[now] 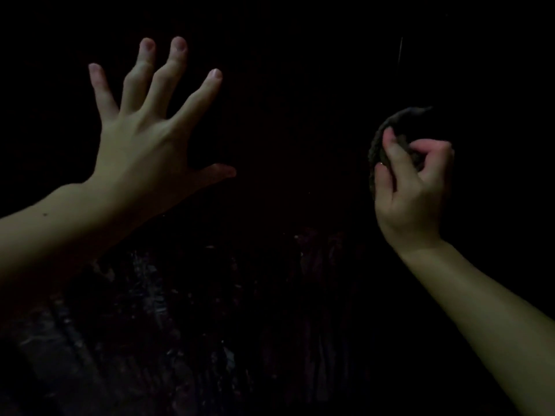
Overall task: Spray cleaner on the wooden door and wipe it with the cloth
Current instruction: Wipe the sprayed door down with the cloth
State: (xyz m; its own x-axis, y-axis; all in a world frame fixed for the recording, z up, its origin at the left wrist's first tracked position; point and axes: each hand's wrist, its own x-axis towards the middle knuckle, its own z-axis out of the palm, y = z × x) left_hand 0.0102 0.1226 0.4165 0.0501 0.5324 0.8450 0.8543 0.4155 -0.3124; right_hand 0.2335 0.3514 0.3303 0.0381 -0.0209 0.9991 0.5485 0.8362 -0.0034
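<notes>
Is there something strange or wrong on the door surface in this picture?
Pale streaks and specks mark the lower door, possibly wet cleaner; too dark to be sure. The right hand holds the cloth; the left hand is spread open.

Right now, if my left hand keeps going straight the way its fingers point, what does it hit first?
Most likely the dark wooden door itself. The left hand is spread open, fingers pointing up and away, with nothing visible between them and the surface. The picture is too dark to judge the gap or any contact.
</notes>
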